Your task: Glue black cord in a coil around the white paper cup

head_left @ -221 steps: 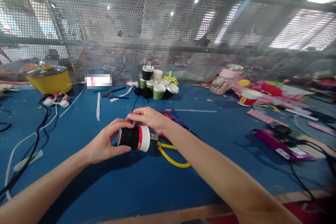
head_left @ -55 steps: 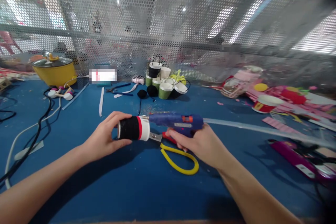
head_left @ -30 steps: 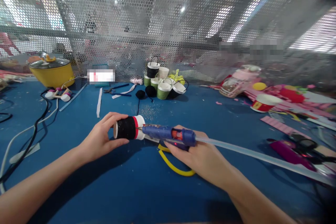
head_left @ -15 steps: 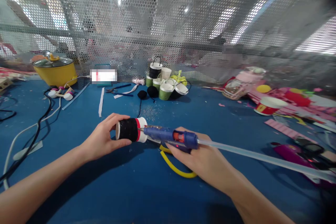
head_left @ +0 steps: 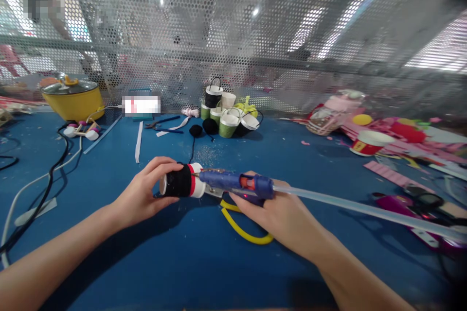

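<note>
My left hand (head_left: 151,192) grips a paper cup (head_left: 178,183) by its base end, thumb below and fingers above. The cup lies on its side, wrapped in black yarn, with a red band showing beside its white rim. My right hand (head_left: 280,214) is closed around a blue hot glue gun (head_left: 237,183) with a small red light lit. The gun's tip points left, at the red band; whether it touches cannot be made out. A long translucent glue stick (head_left: 350,208) sticks out of its back. Black yarn runs from the cup toward a small black yarn ball (head_left: 196,130).
Yarn-wrapped cups (head_left: 229,124) stand against the mesh screen (head_left: 233,34). Pliers (head_left: 164,124) and white strips lie left of them. A yellow pot (head_left: 75,102) and cables are at the left. A yellow tube (head_left: 248,235) lies under my right hand. Craft scraps, another paper cup (head_left: 370,143) and a jar crowd the right.
The fingers of my left hand have shifted a little along the top of the cup. The glue gun stays at the red band. The whole view has shifted slightly.
</note>
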Demonstrator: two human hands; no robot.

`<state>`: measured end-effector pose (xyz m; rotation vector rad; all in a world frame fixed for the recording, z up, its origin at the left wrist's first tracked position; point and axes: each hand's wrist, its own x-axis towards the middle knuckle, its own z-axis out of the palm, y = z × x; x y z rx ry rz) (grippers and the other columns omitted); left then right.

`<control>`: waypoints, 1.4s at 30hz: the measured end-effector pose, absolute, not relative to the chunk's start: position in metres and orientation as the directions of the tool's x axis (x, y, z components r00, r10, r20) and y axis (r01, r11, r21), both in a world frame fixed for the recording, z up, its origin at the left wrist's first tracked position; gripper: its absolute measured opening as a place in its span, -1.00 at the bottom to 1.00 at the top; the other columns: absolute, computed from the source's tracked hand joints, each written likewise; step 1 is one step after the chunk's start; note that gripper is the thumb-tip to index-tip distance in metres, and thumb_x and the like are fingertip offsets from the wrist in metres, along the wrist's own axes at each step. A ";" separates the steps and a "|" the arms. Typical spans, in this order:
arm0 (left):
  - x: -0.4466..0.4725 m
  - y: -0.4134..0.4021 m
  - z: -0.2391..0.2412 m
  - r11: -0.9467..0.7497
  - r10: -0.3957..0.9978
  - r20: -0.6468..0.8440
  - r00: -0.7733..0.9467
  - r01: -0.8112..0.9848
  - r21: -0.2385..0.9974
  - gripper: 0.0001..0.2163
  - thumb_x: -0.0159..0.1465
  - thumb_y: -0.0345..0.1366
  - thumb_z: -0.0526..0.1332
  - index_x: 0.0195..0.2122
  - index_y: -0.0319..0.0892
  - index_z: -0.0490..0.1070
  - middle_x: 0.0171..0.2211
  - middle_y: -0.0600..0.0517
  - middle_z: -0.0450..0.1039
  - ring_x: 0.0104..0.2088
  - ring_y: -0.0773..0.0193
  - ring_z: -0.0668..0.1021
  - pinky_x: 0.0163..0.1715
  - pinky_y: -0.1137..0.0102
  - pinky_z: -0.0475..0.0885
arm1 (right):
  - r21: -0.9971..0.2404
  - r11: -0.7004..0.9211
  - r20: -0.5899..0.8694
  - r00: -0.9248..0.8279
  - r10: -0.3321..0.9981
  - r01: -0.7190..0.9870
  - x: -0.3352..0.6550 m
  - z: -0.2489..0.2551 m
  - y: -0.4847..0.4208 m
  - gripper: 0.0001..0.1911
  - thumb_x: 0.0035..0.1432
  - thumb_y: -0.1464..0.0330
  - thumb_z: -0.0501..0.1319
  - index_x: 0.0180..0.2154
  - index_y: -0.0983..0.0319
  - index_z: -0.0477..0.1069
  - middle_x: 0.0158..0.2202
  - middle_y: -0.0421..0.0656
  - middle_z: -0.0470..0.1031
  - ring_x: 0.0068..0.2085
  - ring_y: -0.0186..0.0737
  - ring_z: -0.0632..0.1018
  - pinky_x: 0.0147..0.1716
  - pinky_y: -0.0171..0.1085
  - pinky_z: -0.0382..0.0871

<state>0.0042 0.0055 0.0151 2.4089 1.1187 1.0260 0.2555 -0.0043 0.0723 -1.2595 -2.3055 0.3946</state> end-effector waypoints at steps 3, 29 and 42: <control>0.005 0.004 0.014 -0.681 0.731 0.497 0.468 0.540 0.494 -0.61 0.16 -0.38 0.19 0.01 -0.10 0.18 -0.02 -0.12 0.23 -0.01 0.10 0.37 -0.02 0.16 0.34 | -0.394 0.532 0.281 -0.453 0.846 0.750 0.255 0.074 -0.002 -0.84 0.03 0.40 0.08 -0.45 0.16 0.44 -0.55 -0.16 0.41 -0.55 -0.27 0.41 -0.53 -0.31 0.33; 0.004 0.005 0.008 -0.739 0.667 0.533 0.521 0.552 0.386 -0.67 0.21 -0.41 0.13 0.00 -0.10 0.20 0.01 -0.13 0.22 0.02 0.10 0.35 -0.02 0.19 0.35 | -0.340 0.450 0.194 -0.407 0.893 0.826 0.256 0.076 -0.003 -0.81 0.04 0.37 0.10 -0.45 0.22 0.48 -0.60 -0.15 0.41 -0.57 -0.22 0.42 -0.55 -0.28 0.29; 0.004 0.005 0.010 -0.683 0.727 0.505 0.464 0.555 0.474 -0.63 0.16 -0.41 0.18 0.00 -0.11 0.20 0.00 -0.11 0.23 0.00 0.12 0.38 -0.03 0.20 0.36 | -0.056 0.611 0.354 -0.556 0.752 0.790 0.262 0.068 -0.004 -0.77 0.11 0.42 0.05 -0.37 0.25 0.49 -0.54 -0.11 0.48 -0.53 -0.21 0.48 -0.55 -0.31 0.35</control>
